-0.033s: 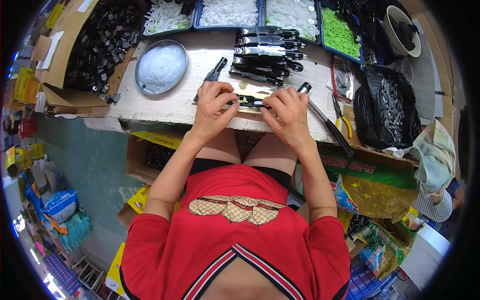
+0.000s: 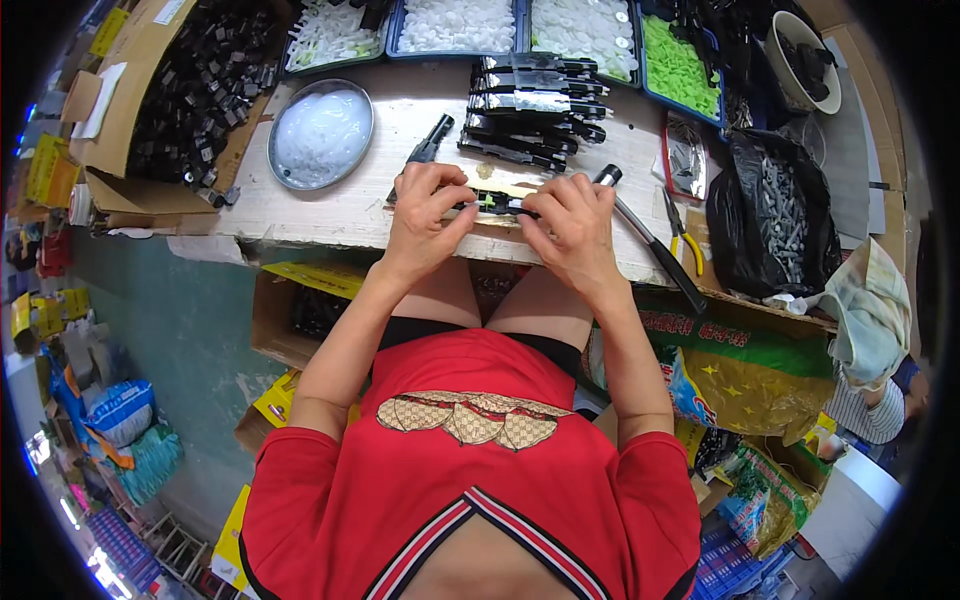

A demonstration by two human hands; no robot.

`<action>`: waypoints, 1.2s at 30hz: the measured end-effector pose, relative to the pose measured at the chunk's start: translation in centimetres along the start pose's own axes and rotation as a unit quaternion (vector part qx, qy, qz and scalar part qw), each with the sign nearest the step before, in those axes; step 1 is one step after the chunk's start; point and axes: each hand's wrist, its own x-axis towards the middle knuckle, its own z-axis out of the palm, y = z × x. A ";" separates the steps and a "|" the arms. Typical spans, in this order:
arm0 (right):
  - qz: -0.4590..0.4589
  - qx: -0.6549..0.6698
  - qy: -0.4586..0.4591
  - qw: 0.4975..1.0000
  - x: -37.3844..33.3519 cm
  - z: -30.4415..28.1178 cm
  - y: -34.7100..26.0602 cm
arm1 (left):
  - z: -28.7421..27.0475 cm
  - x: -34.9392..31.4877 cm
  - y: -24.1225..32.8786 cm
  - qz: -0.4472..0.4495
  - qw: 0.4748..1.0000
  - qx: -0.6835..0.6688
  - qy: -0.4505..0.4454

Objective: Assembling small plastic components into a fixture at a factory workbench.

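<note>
Right hand point(image 2: 572, 222) edged slightly left — I see it and the left hand point(image 2: 428, 214) pinching the black assembly's point(image 2: 500, 204) ends, seemingly for steadiness.

A round metal dish point(image 2: 372, 128) lay ahead-left of the left hand point(image 2: 425, 218).
Long plastic assemblies point(image 2: 535, 103) lay beyond the right hand point(image 2: 575, 225), a straight metal-shafted tool point(image 2: 640, 226) just right of it.
</note>
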 end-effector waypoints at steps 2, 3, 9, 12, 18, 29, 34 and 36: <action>-0.024 0.004 0.007 1.000 0.4 0.5 -0.4 | 0.1 0.0 0.0 0.004 1.000 0.012 -0.001; -0.026 0.001 0.007 1.000 0.5 1.0 -0.6 | 0.2 -0.1 0.0 0.008 1.000 0.024 -0.002; -0.008 -0.043 -0.016 0.999 1.6 2.1 -1.7 | 0.8 -0.1 -0.2 0.027 0.999 0.003 0.019; 0.020 -0.047 -0.023 0.998 2.0 2.5 -2.0 | 0.8 -0.3 -0.2 0.024 0.999 0.000 0.025; -0.025 -0.076 -0.060 0.995 3.0 2.3 -2.4 | 1.0 -0.4 -0.4 0.031 0.999 -0.009 0.037; -0.172 -0.112 -0.148 0.967 5.0 1.2 -2.3 | 1.0 -0.3 -0.5 0.035 0.999 -0.013 0.025; -0.195 -0.116 -0.148 0.963 5.6 1.2 -2.2 | 1.1 -0.5 -0.7 0.023 0.999 -0.013 0.032; -0.175 -0.090 -0.137 0.971 5.6 1.0 -1.7 | 1.2 -0.5 -0.7 0.033 0.999 -0.014 0.030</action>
